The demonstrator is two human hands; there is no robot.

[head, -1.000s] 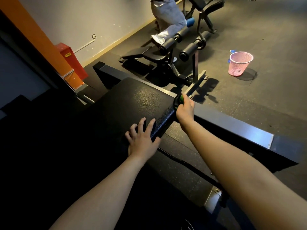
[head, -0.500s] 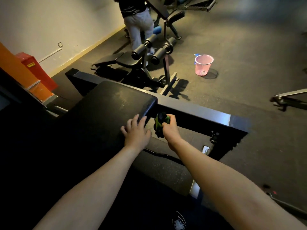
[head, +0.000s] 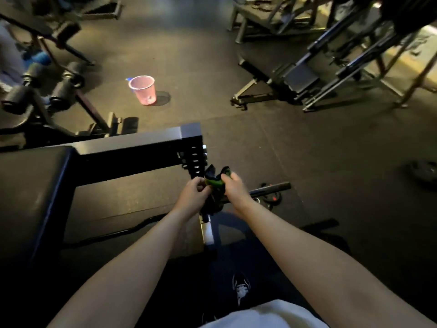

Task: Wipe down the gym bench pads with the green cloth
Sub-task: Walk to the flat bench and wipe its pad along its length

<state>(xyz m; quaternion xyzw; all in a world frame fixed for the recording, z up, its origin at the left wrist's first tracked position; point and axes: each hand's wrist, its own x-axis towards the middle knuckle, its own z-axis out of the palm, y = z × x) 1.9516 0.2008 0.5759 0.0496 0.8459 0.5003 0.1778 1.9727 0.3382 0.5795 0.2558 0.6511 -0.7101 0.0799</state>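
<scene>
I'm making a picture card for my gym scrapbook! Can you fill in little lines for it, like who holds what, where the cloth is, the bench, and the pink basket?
left grip: pinches the green cloth from its left side
right grip: holds the same cloth, fingers curled round it
green cloth: bunched up between both grips, not touching the pad
bench pad: black, off to the left, no grip on it
pink basket: standing upright on the floor, farther away
wiping right now: no
</scene>
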